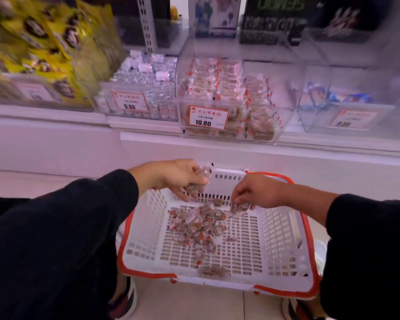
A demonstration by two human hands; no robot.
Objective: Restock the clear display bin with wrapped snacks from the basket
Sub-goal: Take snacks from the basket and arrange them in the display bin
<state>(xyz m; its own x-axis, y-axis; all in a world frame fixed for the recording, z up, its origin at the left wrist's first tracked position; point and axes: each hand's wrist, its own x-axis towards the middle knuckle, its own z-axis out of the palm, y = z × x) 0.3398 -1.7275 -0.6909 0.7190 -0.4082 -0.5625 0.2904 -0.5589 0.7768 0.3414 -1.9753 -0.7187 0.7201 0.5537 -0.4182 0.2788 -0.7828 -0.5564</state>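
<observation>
Left hand full of wrapped snacks, right hand pinching one, both over the basket. Might spill some lifting to the far clear display bin.

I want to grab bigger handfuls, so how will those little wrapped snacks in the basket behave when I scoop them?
The wrapped snacks look small and light. Their glossy film probably slips, so some may spill from the left hand.
</observation>
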